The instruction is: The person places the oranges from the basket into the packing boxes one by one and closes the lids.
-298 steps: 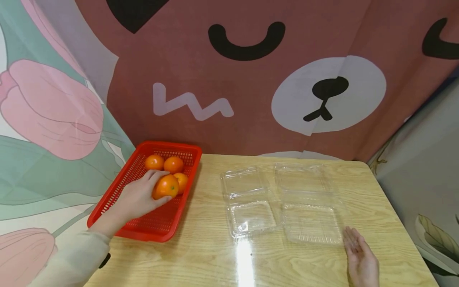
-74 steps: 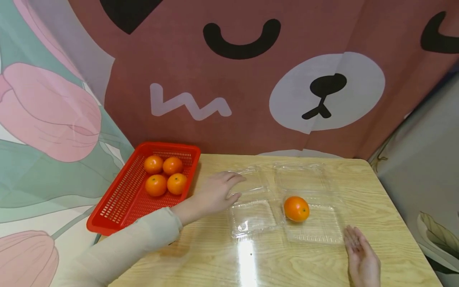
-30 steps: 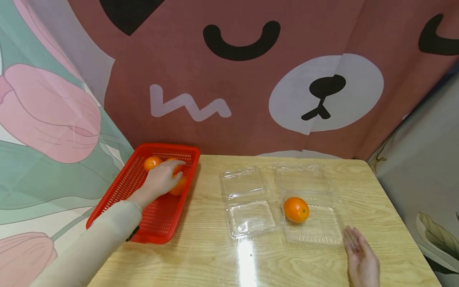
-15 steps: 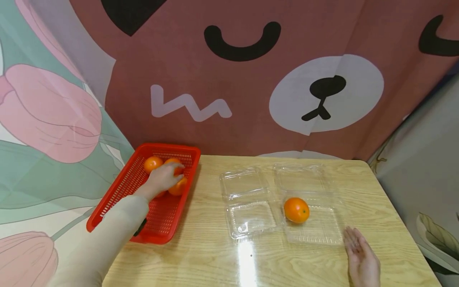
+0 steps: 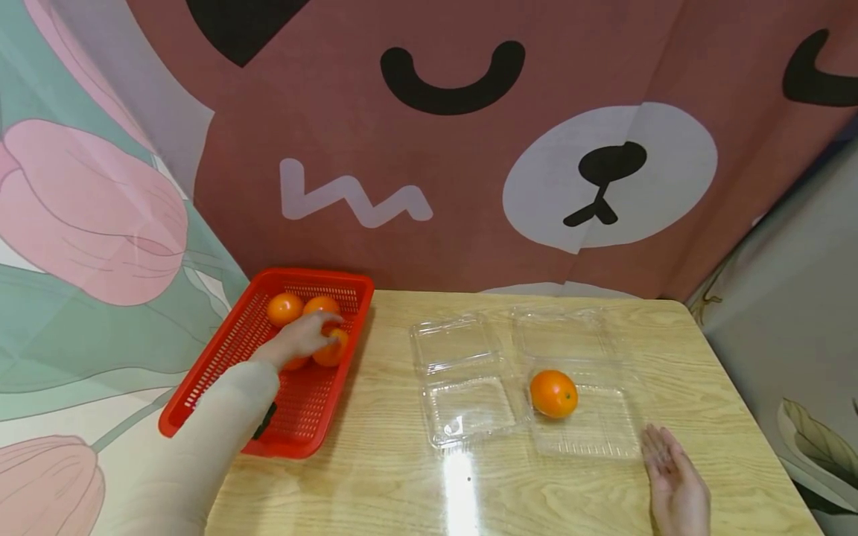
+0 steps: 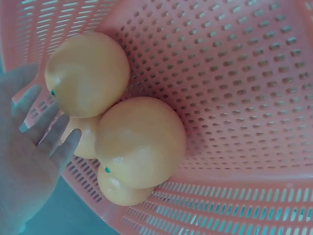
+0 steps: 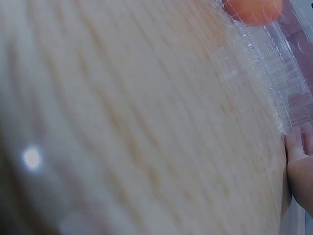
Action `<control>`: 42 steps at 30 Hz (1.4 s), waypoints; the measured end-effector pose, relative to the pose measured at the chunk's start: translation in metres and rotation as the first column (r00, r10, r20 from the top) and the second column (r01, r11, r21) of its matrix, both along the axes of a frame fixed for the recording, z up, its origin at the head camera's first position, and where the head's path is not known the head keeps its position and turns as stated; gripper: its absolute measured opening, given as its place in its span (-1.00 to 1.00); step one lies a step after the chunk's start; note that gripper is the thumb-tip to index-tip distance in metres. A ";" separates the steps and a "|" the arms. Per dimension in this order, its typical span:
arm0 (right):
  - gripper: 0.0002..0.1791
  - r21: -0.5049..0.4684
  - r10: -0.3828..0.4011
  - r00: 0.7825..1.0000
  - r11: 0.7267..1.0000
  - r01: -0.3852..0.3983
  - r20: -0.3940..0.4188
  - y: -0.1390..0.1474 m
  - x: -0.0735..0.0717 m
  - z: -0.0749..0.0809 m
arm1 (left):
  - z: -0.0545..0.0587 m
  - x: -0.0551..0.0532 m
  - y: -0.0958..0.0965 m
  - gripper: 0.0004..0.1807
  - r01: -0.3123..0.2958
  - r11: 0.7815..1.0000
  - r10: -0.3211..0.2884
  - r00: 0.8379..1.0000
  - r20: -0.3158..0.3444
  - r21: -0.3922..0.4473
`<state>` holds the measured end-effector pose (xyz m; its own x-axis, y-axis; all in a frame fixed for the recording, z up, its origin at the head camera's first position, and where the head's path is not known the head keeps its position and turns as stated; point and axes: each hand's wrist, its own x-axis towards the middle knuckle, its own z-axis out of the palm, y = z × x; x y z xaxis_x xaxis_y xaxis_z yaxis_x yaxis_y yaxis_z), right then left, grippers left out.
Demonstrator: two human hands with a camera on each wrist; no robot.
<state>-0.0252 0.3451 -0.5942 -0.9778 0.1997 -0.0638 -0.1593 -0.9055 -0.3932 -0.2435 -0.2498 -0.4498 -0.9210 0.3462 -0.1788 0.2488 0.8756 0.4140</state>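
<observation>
My left hand (image 5: 303,339) hovers over the red basket, fingers spread and nothing in its grasp. In the left wrist view, its fingertips (image 6: 73,139) are right beside the oranges. Several oranges sit together in the basket; one lies at the back left (image 5: 285,309), another (image 5: 322,305) next to it, and a nearer one (image 5: 335,353) is partly behind the fingers. A single orange (image 5: 554,394) rests in the near half of the right clear plastic box (image 5: 596,435). My right hand (image 5: 677,480) rests on its edge on the table, fingers straight, by that box's right corner.
The red plastic basket (image 5: 281,449) stands at the table's left. A second, smaller clear box (image 5: 469,409) lies unfolded between basket and right box. Behind the wooden table (image 5: 556,499) hangs a printed bear cloth (image 5: 469,246).
An orange my left hand gripped in the basket earlier now lies in the right box. The left hand came back over the basket and has since shifted slightly nearer. My right hand stays put.
</observation>
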 end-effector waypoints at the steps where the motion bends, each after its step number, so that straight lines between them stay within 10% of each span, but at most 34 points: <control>1: -0.61 -0.008 0.002 1.000 1.000 -0.002 0.001 0.000 0.000 0.000 | -0.001 0.000 -0.001 -0.53 0.005 1.000 -0.005 1.000 0.010 0.008; 15: -0.55 -0.104 -0.006 0.998 0.995 0.000 -0.057 0.001 -0.001 -0.002 | -0.015 0.003 0.003 -0.46 0.087 0.996 -0.088 0.996 -0.028 -0.017; 42: -0.58 -0.086 -0.012 0.999 0.996 0.009 -0.043 -0.001 -0.001 0.000 | -0.011 0.009 -0.010 -0.35 0.028 0.999 -0.027 0.999 0.021 -0.038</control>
